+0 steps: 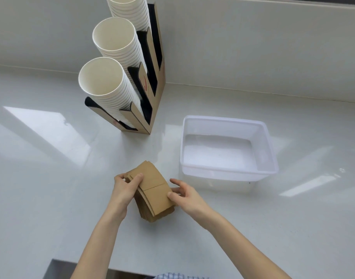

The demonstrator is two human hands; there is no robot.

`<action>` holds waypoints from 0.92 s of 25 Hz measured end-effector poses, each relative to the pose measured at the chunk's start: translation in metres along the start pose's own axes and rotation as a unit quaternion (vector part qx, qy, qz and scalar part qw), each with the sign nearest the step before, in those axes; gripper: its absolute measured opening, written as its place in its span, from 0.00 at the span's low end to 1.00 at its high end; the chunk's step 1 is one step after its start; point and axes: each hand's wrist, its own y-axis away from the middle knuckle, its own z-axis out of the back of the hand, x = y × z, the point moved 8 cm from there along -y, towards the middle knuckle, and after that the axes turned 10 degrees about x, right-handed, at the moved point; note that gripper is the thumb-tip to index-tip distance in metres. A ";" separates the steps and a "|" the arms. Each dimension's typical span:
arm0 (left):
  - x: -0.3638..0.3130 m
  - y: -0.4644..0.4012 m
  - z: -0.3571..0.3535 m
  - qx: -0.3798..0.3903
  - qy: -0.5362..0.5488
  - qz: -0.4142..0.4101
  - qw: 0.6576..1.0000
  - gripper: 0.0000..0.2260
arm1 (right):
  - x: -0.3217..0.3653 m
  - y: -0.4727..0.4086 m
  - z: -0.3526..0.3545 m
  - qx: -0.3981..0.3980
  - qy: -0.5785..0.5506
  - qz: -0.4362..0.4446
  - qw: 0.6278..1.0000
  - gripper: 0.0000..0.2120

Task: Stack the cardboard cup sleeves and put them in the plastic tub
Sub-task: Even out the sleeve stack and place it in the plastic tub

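A stack of flat brown cardboard cup sleeves (152,188) rests on the white counter, slightly fanned at its lower edges. My left hand (125,187) grips the stack's left side, thumb on the top sleeve. My right hand (183,195) holds the right side, thumb pressing on the top sleeve and fingers curled behind the edge. The translucent plastic tub (270,158) stands to the right of the stack and a little beyond it, a short gap away, with nothing inside.
A cardboard cup dispenser (150,109) with three tilted columns of white paper cups (104,81) stands at the back, left of the tub. The counter meets a wall behind. A dark edge (60,268) shows at the near bottom left.
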 end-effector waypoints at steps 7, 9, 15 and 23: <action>0.030 0.030 0.002 -0.021 0.184 0.018 0.983 0.09 | -0.017 0.010 -0.022 -0.004 -0.111 -0.069 0.991 0.22; 0.034 0.038 -0.004 -0.017 0.214 0.015 0.977 0.08 | -0.017 0.012 -0.025 0.020 -0.172 -0.056 0.983 0.22; 0.027 0.046 -0.032 0.122 0.215 -0.031 0.968 0.14 | -0.012 0.027 0.010 -0.019 -0.133 0.016 0.991 0.25; 0.014 0.053 -0.081 0.262 0.003 -0.111 0.959 0.35 | -0.009 0.073 0.077 -0.100 0.008 0.117 0.988 0.28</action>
